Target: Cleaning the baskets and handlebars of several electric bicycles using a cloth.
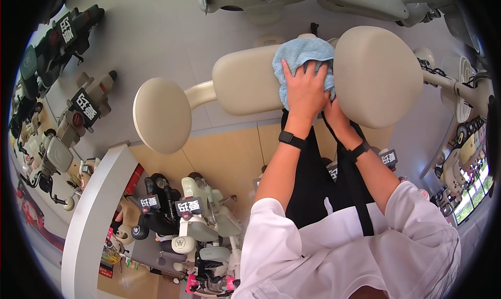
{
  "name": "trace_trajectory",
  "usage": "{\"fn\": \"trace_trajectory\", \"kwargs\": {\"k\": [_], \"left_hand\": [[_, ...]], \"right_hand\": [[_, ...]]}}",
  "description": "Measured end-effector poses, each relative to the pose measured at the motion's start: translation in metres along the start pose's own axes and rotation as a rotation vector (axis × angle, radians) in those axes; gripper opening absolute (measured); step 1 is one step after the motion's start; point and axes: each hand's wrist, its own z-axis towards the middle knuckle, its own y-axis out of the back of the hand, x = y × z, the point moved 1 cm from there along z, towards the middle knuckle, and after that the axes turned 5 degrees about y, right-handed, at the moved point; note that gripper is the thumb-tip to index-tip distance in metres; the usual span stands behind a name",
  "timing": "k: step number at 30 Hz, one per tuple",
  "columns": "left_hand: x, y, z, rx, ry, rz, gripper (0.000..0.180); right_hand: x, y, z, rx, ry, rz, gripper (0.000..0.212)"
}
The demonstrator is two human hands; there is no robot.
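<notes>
A light blue cloth [297,50] lies bunched over the inner end of a beige cushioned seat [245,80]. My left hand [307,88] is on top of it, fingers bent and pressing into its folds. My right hand [338,116] is just beside and partly behind the left, close to the cloth's lower edge; most of its fingers are hidden. Right of the cloth rises a large rounded beige pad [377,77], near both hands. A round beige backrest [163,115] joins the seat's left end by a curved arm [201,94].
Handlebar parts [462,93] extend at the right. Another grey-beige scooter [360,2] stands along the far side. Several scooters are parked at the left [68,137] and lower left [203,215], behind a curved white partition [88,221]. Grey floor tiles [156,43] surround the seat.
</notes>
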Motion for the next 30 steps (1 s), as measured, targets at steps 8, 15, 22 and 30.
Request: {"fn": "trace_trajectory", "kwargs": {"k": [8,15,22,30], "left_hand": [[0.086,0.064,-0.048,-0.122,0.285,0.185,0.058],[0.086,0.058,-0.052,-0.190,0.396,0.315,0.063],[0.025,0.010,-0.037,-0.084,0.364,0.286,0.060],[0.037,0.010,-0.037,-0.138,0.290,0.264,0.062]], "right_hand": [[0.097,-0.046,0.036,0.114,0.344,-0.116,0.064],[0.098,-0.043,0.043,0.251,0.405,0.069,0.068],[0.039,-0.008,0.030,0.111,0.245,0.118,0.067],[0.043,-0.014,0.028,0.065,0.261,0.103,0.067]]}}
